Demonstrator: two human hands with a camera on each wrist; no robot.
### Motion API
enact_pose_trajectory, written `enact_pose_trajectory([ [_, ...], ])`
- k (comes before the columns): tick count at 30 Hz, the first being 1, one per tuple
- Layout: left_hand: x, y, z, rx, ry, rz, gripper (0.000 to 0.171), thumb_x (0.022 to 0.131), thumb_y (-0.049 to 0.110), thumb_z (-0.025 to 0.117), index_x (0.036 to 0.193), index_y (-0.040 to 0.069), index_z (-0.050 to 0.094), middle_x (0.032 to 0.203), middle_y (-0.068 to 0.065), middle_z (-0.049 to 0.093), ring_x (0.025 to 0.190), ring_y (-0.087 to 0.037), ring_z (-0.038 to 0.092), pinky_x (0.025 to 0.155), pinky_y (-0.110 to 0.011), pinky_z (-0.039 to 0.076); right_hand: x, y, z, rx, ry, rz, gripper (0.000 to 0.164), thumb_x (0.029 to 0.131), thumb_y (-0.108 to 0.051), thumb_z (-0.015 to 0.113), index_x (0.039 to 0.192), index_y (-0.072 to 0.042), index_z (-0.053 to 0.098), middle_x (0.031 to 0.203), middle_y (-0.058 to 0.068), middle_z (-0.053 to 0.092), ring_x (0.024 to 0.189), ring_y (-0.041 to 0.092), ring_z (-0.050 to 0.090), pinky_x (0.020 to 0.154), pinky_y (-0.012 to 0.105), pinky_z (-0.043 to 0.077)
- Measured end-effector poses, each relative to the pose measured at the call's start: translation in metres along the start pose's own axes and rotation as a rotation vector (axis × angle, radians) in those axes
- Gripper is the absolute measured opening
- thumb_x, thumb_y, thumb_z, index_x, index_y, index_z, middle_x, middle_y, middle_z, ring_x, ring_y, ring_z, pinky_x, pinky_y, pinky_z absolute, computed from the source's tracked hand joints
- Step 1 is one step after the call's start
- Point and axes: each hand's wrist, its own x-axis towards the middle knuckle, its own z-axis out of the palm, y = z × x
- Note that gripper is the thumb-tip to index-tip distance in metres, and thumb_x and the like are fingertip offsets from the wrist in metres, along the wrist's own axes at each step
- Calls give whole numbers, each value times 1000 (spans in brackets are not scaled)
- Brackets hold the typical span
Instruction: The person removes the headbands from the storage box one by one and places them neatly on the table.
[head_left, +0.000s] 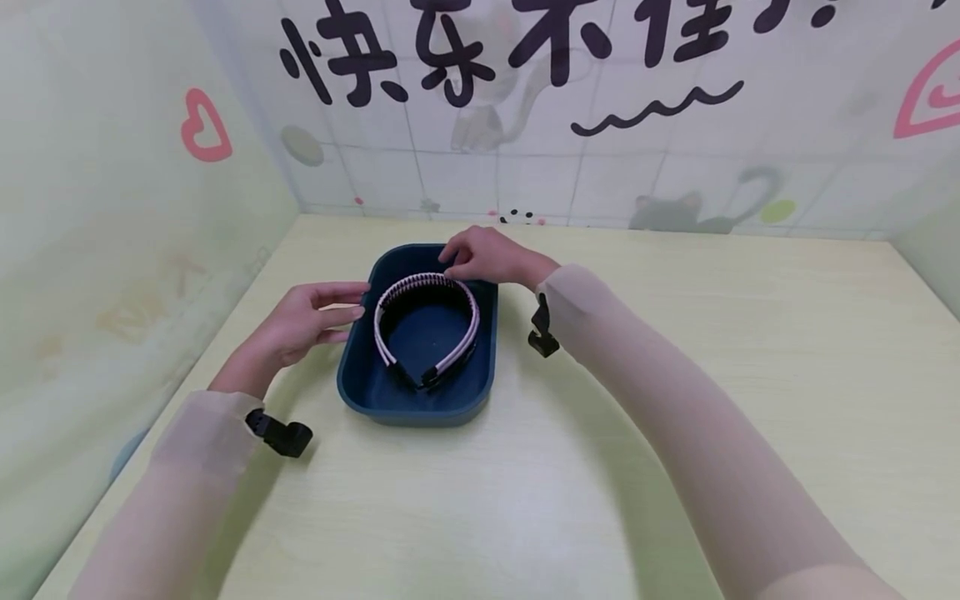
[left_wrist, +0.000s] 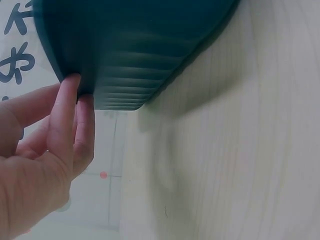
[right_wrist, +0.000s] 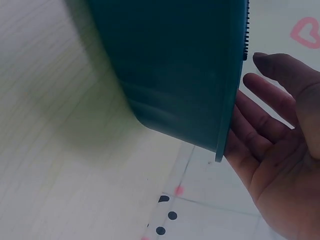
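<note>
A headband [head_left: 423,281], pale with black stitching along its arch, lies inside a dark blue tray [head_left: 420,418], its arch towards the tray's far end and its 2 black-tipped ends towards the near end; 2 pale strands run side by side, and we cannot tell whether they are 1 piece or 2. In the right wrist view we see a row of small black teeth showing just above the tray's rim. At the tray's left side, the left hand [head_left: 300,323] touches the rim with its fingers extended, not clenched around anything. Over the tray's far right corner, the right hand [head_left: 491,257] has its fingers loosely bent; in its wrist view we see the thumb and forefinger parted, near the black teeth, grasping nothing. Pale pink sleeves [head_left: 645,375] reach in from the near side of the tray, and a black device [head_left: 285,435] sits at each wrist. Beneath the tray we see a pale wooden table [head_left: 562,483]. Beyond the tray stands a white wall [head_left: 517,179] with large black characters and grey cat shapes; to the tray's left, a pink heart outline [head_left: 222,150] marks the side wall.
</note>
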Motion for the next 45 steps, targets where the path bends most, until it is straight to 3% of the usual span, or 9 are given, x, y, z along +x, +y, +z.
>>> enact_pose_trajectory([
  [17, -1, 2, -1, 7, 0, -11, 53, 91, 12, 59, 138, 2, 39, 132, -10, 40, 97, -6, 54, 74, -23, 52, 2, -1, 3, -14, -56, 24, 29, 88, -17, 62, 114, -4, 63, 93, 8, 65, 80, 14, 60, 74, 24, 48],
  [29, 1, 3, 0, -10, 1, -1, 52, 90, 12, 59, 137, 1, 40, 124, -7, 44, 94, -4, 56, 73, -22, 52, 2, -1, 7, -26, -5, 33, 25, 87, -15, 64, 109, -4, 66, 88, 8, 65, 77, 14, 59, 70, 24, 48],
  [45, 0, 2, 0, -1, 3, -12, 53, 90, 14, 60, 137, 1, 40, 127, -7, 44, 96, -5, 55, 74, -22, 51, -2, 0, 10, 13, 82, 8, 22, 86, -12, 64, 105, -2, 68, 88, 7, 66, 77, 13, 61, 69, 23, 49],
])
